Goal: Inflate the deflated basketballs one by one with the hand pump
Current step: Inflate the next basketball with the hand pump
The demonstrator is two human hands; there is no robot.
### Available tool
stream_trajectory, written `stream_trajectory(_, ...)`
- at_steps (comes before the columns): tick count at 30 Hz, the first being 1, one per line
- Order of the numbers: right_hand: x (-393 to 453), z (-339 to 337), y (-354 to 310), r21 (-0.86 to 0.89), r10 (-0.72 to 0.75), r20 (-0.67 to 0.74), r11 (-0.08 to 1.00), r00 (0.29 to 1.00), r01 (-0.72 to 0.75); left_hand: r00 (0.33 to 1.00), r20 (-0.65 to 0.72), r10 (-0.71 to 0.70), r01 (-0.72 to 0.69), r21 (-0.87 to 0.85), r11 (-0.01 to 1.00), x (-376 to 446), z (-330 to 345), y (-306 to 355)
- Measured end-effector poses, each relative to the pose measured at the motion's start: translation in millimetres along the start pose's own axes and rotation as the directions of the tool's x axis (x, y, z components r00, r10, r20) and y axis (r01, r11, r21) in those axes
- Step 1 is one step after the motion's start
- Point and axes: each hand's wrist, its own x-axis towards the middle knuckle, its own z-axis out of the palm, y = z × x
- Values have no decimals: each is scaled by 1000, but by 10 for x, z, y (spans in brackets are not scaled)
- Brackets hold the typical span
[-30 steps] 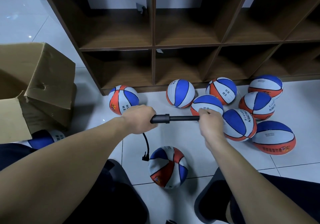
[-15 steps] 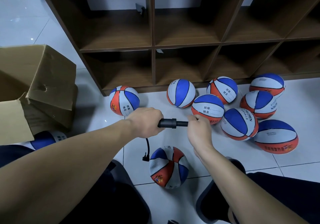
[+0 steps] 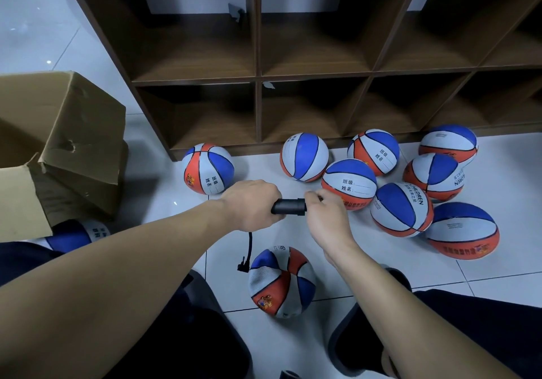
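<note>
While the black plastic hand pump (image 3: 289,206) sits level over the white tile floor (image 3: 484,284), both hands are clamped on it: the left hand (image 3: 252,204) is wrapped round the barrel end and the right hand (image 3: 328,217) grips the handle end, right up against the barrel, so hardly any of the pump shows between them. A thin black hose (image 3: 249,249) drops from under the left hand and ends in a small angled nozzle just beside the wrinkly, half-flat blue, white and orange basketball (image 3: 281,281) lying on the floor between the person's knees. Can't tell if the nozzle is actually in the ball, looks like it's only next to it.

Further out, a bunch of round, firm-looking basketballs in the same colours (image 3: 401,208) is clustered to the right, plus a lone ball (image 3: 208,168) off to the left, all near the foot of the dark brown wooden cubby shelf (image 3: 255,79). A beat-up brown cardboard box (image 3: 73,132) is on the left, with another ball (image 3: 76,235) partly hidden below it.
</note>
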Motion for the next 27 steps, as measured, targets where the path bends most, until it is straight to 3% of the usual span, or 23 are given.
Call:
stream_trajectory(3,37,-49,-13,-35,-36,5,999,999,36,1000,11,-24,24,-23,999,-2,6,-62)
stream_trajectory(8,240,-332,53,2,-9,-104,1000,995,10,989,68,-132,136,-58,989,-63,6,-390)
stream_trajectory(11,282,-374,127,78,68,-188,996,980,-54,989,92,-119,126,-78,989,-59,3,-385)
stream_trajectory(14,192,-276,137,-23,-14,-255,1000,967,8,993,85,-85,92,-75,993,-26,-2,-274)
stream_trajectory(20,21,-68,59,-89,-102,-248,993,963,83,998,46,-47,48,-37,998,4,-48,-86)
stream_trajectory(27,-87,121,98,-115,-67,-143,992,987,50,998,57,-18,17,18,1000,-5,-15,31)
